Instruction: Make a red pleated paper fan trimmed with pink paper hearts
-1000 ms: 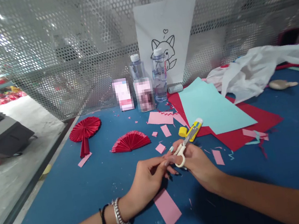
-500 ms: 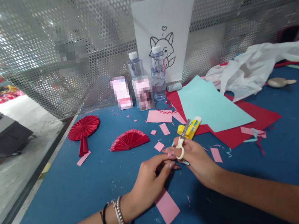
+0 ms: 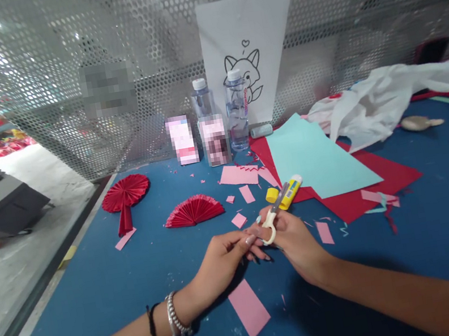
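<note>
My right hand (image 3: 299, 241) holds a pair of scissors (image 3: 270, 227) by the white handles, the metal blades pointing up and away over the table. My left hand (image 3: 225, 262) meets its fingertips, thumb and forefinger pinched together. Whatever lies between those fingers is hidden. Below both hands a pink paper rectangle (image 3: 250, 309) lies flat on the blue table. Just beyond the blade tips are a yellow glue stick (image 3: 291, 191) and its yellow cap (image 3: 272, 195). A folded red paper fan (image 3: 194, 211) lies farther off to the left.
A round red paper fan (image 3: 126, 193) is at the left. Pink scraps (image 3: 324, 232) are scattered about. Light blue paper (image 3: 312, 153) overlaps red sheets (image 3: 365, 184). Two bottles (image 3: 238, 114), propped phones (image 3: 214, 138) and a fox drawing (image 3: 248, 26) stand at the back; a white plastic bag (image 3: 361, 110) lies right.
My left thumb has shifted up against the right fingertips. A small pink piece seen between the hands is now hidden. The scissors have moved slightly down and left.
</note>
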The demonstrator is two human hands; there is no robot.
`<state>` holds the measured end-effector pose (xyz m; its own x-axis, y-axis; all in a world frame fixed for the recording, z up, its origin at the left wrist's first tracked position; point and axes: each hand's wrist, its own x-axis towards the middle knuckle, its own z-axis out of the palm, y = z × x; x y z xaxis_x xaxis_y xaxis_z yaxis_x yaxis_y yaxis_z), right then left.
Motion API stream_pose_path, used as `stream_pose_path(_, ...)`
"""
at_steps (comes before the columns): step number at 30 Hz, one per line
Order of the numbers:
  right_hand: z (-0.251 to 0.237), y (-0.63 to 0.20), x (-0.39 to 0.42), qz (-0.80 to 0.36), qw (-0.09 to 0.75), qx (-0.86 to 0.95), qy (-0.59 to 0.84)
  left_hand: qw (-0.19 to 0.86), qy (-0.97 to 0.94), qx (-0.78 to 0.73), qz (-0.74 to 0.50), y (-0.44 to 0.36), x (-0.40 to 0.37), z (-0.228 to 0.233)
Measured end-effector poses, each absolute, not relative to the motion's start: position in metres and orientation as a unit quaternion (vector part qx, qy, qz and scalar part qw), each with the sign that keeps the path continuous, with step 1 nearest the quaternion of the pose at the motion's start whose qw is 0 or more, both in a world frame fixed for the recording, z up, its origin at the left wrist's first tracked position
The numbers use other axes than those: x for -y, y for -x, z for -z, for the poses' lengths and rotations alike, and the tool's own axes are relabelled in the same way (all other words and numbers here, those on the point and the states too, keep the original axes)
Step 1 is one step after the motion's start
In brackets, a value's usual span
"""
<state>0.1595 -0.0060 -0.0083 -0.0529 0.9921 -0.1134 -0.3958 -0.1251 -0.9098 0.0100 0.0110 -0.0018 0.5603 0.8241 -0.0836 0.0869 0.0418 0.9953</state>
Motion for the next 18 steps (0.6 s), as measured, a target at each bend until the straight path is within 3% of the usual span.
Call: stream_pose_path(18,0.002,-0.154,0.01,-0.651,0.541,0.358,0.394,0.504,-0.704,-0.404,-0.296,-0.009,0.0,0.002)
